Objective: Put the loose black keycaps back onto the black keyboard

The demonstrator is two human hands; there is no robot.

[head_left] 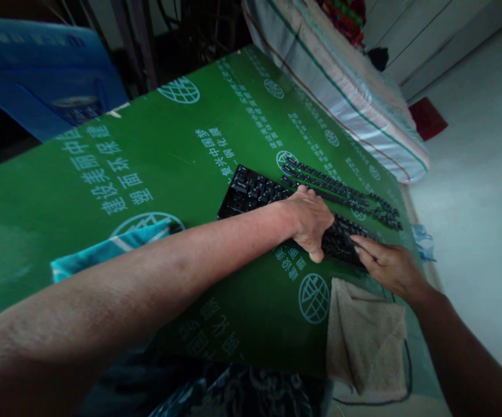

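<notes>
A black computer keyboard [253, 188] lies at a slant on the green board. My left hand [311, 220] reaches across its middle and grips it, fingers over the far edge and thumb at the near edge. At the keyboard's right end, my right hand [387, 266] is closed with its fingertips against the keys. Something dark shows at those fingertips, too small to make out. Loose black keycaps [329, 182] lie in rows on the board just beyond the keyboard. My left forearm hides part of the keyboard's near side.
The green printed board [233, 121] fills the middle. A brown cloth [363, 336] lies at its near right edge, by a dark cord. A teal striped cloth [107, 249] is under my left forearm. A mattress [341, 81] borders the far side; a blue chair [46, 75] stands at left.
</notes>
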